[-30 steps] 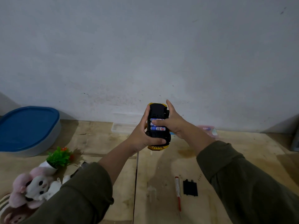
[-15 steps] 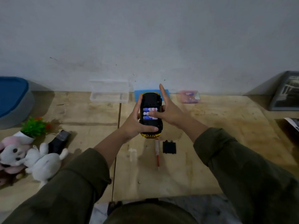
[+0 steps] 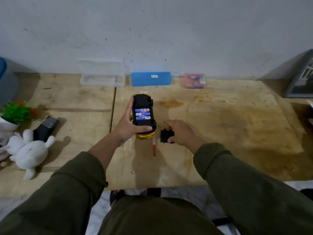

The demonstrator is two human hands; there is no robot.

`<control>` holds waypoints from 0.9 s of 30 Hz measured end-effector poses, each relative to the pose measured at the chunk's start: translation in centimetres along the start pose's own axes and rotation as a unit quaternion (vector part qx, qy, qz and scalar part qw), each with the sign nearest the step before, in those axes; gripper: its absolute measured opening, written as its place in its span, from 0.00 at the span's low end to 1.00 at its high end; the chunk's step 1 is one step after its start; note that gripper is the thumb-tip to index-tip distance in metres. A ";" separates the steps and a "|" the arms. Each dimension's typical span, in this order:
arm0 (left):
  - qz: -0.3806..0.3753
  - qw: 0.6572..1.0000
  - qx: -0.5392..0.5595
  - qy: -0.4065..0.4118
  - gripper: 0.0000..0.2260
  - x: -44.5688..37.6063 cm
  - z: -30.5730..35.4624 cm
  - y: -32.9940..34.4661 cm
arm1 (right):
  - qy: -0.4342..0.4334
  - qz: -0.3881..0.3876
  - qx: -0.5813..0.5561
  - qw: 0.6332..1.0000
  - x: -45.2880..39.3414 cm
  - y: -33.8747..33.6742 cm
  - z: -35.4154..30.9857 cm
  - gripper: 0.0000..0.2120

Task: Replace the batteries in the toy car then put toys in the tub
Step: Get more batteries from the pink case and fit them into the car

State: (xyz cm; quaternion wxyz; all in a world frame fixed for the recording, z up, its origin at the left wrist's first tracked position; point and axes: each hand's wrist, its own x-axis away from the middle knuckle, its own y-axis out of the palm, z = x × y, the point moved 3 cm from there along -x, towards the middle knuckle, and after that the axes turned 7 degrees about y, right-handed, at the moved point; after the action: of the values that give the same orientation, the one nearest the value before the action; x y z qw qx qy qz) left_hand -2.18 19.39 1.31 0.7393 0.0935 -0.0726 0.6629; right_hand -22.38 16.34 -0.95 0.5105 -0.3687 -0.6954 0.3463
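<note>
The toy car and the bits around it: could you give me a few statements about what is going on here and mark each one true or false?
1. The left hand holds the toy car upside down. True.
2. The battery bay is empty. False: three batteries sit in it.
3. The right hand is on the black battery cover lying on the table. True.
4. The cover is already fitted on the car. False: it lies on the table, beside the car.
5. The screwdriver is in the right hand. False: it lies on the table.
</note>
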 end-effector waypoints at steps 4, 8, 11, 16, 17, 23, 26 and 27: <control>0.008 1.000 -0.002 -0.010 0.53 0.3 -0.6 -0.3 | -0.028 -0.001 0.017 0.999 -0.4 0.0 -0.2 0.40; 0.010 1.000 0.002 -0.011 0.54 0.7 -1.0 -0.4 | -0.028 -0.004 -0.046 0.999 -0.9 -0.3 -0.1 0.41; 0.003 1.000 0.005 -0.011 0.54 0.8 -1.0 -0.6 | -0.003 -0.017 -0.132 0.991 -1.1 -0.8 0.3 0.35; -0.002 1.000 -0.003 -0.013 0.55 0.9 -0.7 -1.1 | 0.026 -0.014 -0.251 0.968 -1.1 -4.0 0.4 0.29; -0.005 1.000 -0.004 -0.011 0.55 0.9 -0.5 -1.2 | 0.030 -0.004 -0.280 0.960 -1.2 -5.3 0.2 0.28; -0.018 1.000 0.000 -0.002 0.57 0.1 0.7 -0.8 | -0.058 -0.022 -0.383 0.922 -2.0 -12.1 -3.9 0.27; -0.029 1.000 0.001 0.008 0.57 -0.2 1.4 -0.3 | -0.102 -0.039 -0.310 0.945 -2.1 -12.6 -6.9 0.26; -0.032 0.999 0.003 0.012 0.57 -0.3 1.7 -0.1 | -0.113 -0.044 -0.288 0.950 -2.2 -12.4 -7.6 0.25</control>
State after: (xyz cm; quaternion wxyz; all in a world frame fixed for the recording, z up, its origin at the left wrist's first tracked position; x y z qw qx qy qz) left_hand -2.06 18.66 2.84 0.7605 0.0901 -0.0581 0.6405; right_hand -16.54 9.18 10.57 0.3160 -0.4274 -0.8340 0.1481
